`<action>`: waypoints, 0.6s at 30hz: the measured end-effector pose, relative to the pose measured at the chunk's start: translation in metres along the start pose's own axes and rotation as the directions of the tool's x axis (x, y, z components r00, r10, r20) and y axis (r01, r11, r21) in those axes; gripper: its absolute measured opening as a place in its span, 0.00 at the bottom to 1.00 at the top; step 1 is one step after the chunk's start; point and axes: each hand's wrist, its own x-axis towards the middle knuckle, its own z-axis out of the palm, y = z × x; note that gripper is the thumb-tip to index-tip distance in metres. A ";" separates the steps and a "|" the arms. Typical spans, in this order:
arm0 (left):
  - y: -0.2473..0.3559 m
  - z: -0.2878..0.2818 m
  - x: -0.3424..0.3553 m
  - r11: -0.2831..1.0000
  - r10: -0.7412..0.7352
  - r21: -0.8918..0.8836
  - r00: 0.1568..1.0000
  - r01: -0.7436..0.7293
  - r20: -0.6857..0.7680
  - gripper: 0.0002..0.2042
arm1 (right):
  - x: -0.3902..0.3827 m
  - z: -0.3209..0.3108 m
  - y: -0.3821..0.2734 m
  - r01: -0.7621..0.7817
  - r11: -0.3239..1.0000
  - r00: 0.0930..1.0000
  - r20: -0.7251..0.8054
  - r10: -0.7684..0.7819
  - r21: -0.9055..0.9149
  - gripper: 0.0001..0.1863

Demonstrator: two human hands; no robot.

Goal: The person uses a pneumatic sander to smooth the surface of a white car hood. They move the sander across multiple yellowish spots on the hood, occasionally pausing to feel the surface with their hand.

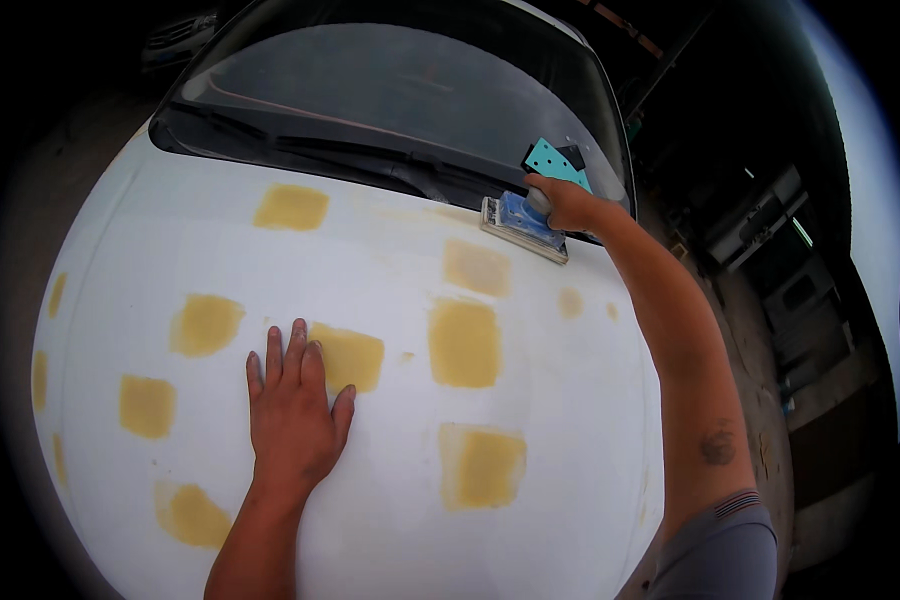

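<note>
A white car hood [390,250] fills the middle, dotted with several dull yellow filler patches. My left hand [300,405] lies flat on it, fingers spread, beside one yellow patch [352,358]. Stretched out to the far right, my right hand [567,205] grips the round grey knob of a hand sanding block [522,222] with a blue body and a pale, worn base. The block sits on the hood's rear edge, near the windshield. A faded, scuffed patch [477,268] is just on the near side of it.
Behind the hood are the dark windshield [400,85] and the wiper [310,148]. A turquoise perforated sanding sheet [555,165] rests by the windshield base, beyond my right hand. Another vehicle [178,40] stands at the far left; dim workshop clutter lies to the right.
</note>
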 end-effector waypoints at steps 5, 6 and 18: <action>0.002 -0.001 0.001 1.000 -0.006 0.016 1.000 0.006 0.007 0.28 | 0.023 -0.002 -0.050 0.145 0.989 0.988 -0.048 -0.144 0.011 0.48; 0.002 -0.001 0.002 1.000 -0.010 0.016 1.000 0.010 0.014 0.28 | 0.028 -0.004 -0.066 0.150 0.989 0.988 -0.049 -0.149 0.009 0.48; -0.009 -0.011 -0.004 0.999 0.028 -0.031 0.998 -0.027 0.048 0.29 | 0.058 -0.022 -0.159 0.194 0.981 0.981 -0.015 -0.194 -0.007 0.46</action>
